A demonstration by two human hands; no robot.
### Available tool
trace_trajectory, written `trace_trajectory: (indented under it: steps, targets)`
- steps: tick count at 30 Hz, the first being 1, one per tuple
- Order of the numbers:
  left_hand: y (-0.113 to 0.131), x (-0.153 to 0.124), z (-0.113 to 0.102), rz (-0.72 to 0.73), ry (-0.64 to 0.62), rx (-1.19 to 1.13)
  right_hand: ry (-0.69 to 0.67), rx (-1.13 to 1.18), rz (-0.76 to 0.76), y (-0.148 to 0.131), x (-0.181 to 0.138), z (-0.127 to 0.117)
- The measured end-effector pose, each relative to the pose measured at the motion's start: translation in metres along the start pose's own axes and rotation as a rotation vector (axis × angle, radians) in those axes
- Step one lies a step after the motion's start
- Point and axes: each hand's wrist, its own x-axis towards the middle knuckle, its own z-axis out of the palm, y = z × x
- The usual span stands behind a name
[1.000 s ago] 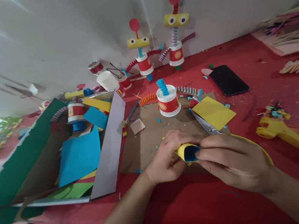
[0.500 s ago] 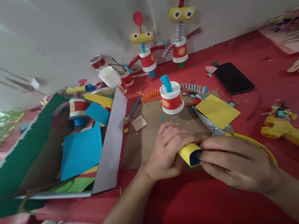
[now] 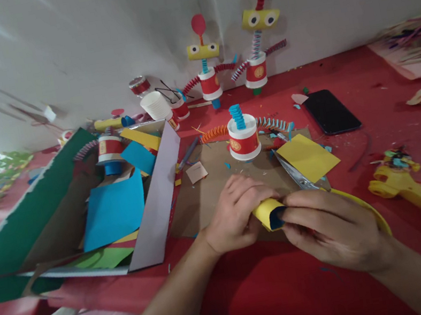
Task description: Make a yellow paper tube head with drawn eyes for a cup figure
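Both hands grip a small roll of yellow paper (image 3: pixel 266 212) with a dark blue inside, low over a brown cardboard sheet (image 3: pixel 209 195). My left hand (image 3: pixel 233 212) wraps its fingers round the roll's left part. My right hand (image 3: pixel 329 231) pinches the roll's open right end with fingertips pressed together. Just behind the hands lie scissors (image 3: pixel 299 177) under a yellow paper square (image 3: pixel 308 157). A red and white paper cup (image 3: pixel 244 143) with a blue spring and coiled paper arms stands on the cardboard's far edge.
A yellow glue gun (image 3: pixel 416 192) lies at the right on the red table (image 3: pixel 389 109). A black phone (image 3: pixel 330 112) lies beyond it. An open box (image 3: pixel 158 210) of coloured paper sits at left. Two paper-cup robot figures (image 3: pixel 208 79) stand by the wall.
The hands have stayed on the yellow roll, turning it slightly. The view has shifted a little, so everything sits somewhat further right.
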Motion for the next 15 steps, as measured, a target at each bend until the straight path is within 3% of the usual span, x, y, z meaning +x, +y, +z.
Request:
trace_trajectory:
  steps: [8,15]
  targets:
    - [-0.0033,0.0026,0.0055,0.056,0.084,0.046,0.020,0.003,0.014,-0.0004,0.0011,0.0028]
    - [-0.0017,0.0046,0.0050,0.044,0.074,0.066,-0.009,0.010,0.007,0.0015,-0.0021,0.0021]
